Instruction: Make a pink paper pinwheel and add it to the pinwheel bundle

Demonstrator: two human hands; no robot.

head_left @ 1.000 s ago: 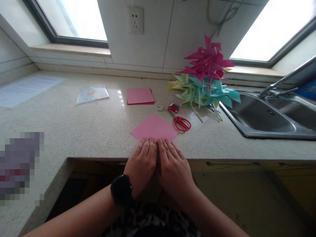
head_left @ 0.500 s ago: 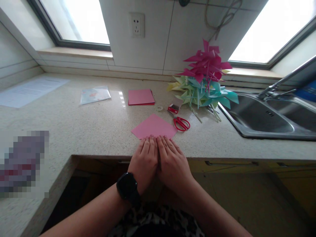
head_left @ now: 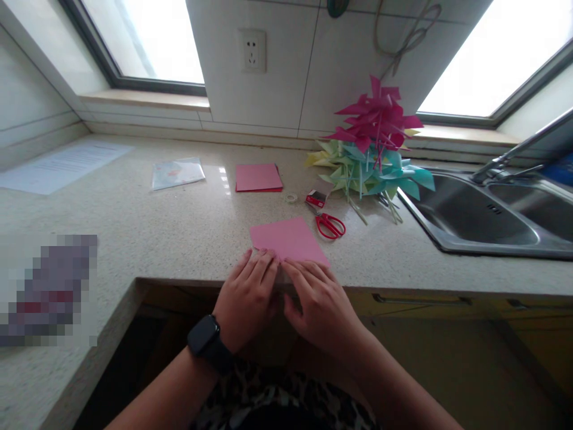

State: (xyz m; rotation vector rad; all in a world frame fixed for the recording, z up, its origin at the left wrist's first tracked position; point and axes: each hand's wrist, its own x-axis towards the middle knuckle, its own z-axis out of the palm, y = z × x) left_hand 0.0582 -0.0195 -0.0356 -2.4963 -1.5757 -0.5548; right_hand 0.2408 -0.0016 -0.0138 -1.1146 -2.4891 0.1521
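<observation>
A pink square sheet of paper (head_left: 289, 239) lies on the speckled counter (head_left: 179, 221) near its front edge. My left hand (head_left: 246, 295), with a black watch on its wrist, rests its fingertips on the sheet's near left corner. My right hand (head_left: 320, 301) lies beside it, its fingers on the sheet's near edge and the thumb curled below. Both hands touch the paper; its near part is hidden under the fingers.
Red-handled scissors (head_left: 330, 225), a small red box (head_left: 316, 197) and a tape ring (head_left: 291, 196) lie behind the sheet. Further back are a pink paper stack (head_left: 258, 177), a plastic sleeve (head_left: 177, 173), a pile of paper pinwheels (head_left: 371, 149), and a steel sink (head_left: 474, 215) at the right.
The pink sheet has turned and shifted slightly toward the near right. My hands have drawn back toward the counter edge and spread apart a little.
</observation>
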